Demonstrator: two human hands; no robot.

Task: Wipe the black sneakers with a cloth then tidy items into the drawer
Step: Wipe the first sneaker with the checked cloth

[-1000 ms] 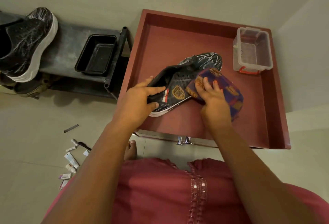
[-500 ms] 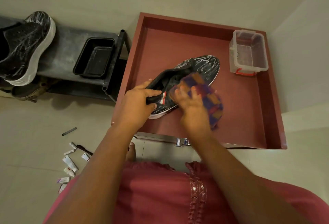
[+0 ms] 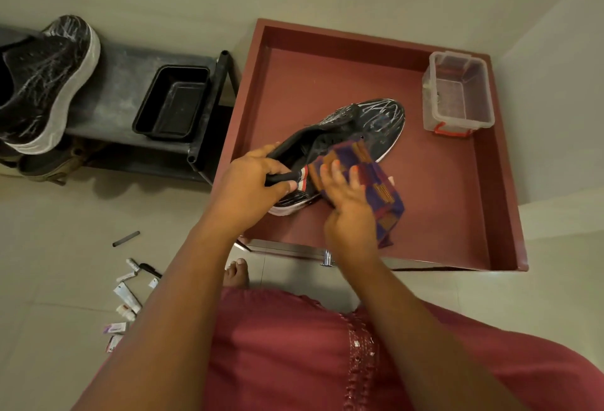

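While two hands (image 3: pixel 304 194) work — two sneakers (image 3: pixel 356 129), one cloth (image 3: pixel 379 188), perhaps pressed flat.

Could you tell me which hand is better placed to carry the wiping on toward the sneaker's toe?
Right. The right hand already presses the cloth against the side of the sneaker, with the toe just beyond it. The left hand is busy gripping the heel collar to steady it.

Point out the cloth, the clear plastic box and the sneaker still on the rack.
cloth (image 3: pixel 380 191), head view, on the purple and orange middle.
clear plastic box (image 3: pixel 457 96), head view, on its bare floor.
sneaker on the rack (image 3: pixel 45 83), head view, on its black upper.
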